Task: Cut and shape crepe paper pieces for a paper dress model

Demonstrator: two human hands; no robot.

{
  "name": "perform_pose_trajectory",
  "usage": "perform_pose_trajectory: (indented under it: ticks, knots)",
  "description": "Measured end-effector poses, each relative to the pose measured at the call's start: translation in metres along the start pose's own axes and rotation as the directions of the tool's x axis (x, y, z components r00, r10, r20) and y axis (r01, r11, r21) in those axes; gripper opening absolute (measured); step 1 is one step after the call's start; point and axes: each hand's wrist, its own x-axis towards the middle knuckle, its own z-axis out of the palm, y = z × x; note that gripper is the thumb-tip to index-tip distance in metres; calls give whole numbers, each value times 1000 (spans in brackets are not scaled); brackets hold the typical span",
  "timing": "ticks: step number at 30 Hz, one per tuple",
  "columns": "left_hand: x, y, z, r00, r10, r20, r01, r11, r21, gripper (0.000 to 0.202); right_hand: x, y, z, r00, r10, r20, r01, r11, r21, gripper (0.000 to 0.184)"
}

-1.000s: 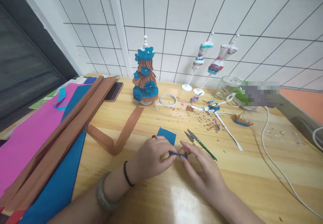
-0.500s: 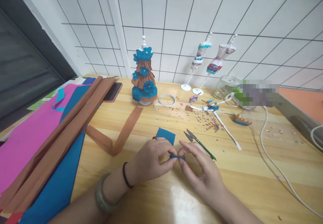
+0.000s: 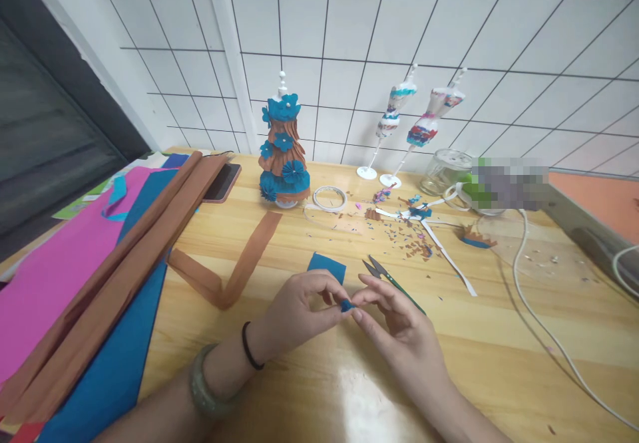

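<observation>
A small gathered piece of blue crepe paper (image 3: pixel 346 305) is pinched between the fingertips of both hands, low over the table. My left hand (image 3: pixel 307 303), with a dark band and a bangle on its arm, holds it from the left. From the right, my right hand (image 3: pixel 402 326) grips its other side with thumb and fingertips; part of the piece is hidden by the fingers. Just beyond the left fingers lies a flat blue paper square (image 3: pixel 327 267). Thread snips (image 3: pixel 394 282) with a green handle rest behind the right hand.
A mannequin in a brown and blue paper dress (image 3: pixel 283 153) stands by the wall, beside a tape roll (image 3: pixel 329 199). Two small mannequins (image 3: pixel 424 124) and a glass jar (image 3: pixel 444 173) are farther right. Paper scraps (image 3: pixel 419 243), a white cable (image 3: pixel 522 277), and brown crepe paper (image 3: pixel 110 277) lie around.
The blue piece has gone from a flat, stretched strip to a bunched shape between my fingertips. My hands have drawn slightly closer together.
</observation>
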Motion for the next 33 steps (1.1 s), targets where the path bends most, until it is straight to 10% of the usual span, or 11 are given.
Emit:
perform_pose_trajectory:
  ticks: [15,21,26,33]
  knots:
    - [2,1,0,1000,-26,7,26,1000,10,6,0,-1,1,1000,-3,-25,3,1000,-26,38]
    - [1,-1,1,985,161,-62,-146,968,203,5,1,-1,1,996,28,-88,-35,997,-73,33]
    - [0,-8,-1,880,469,-69,-347,736,582,12,4,-6,-1,984,165,-66,-164,986,21,15]
    - [-3,-5,-5,759,608,233,-524,356,774,13,8,-4,1,857,404,319,-505,780,369,33]
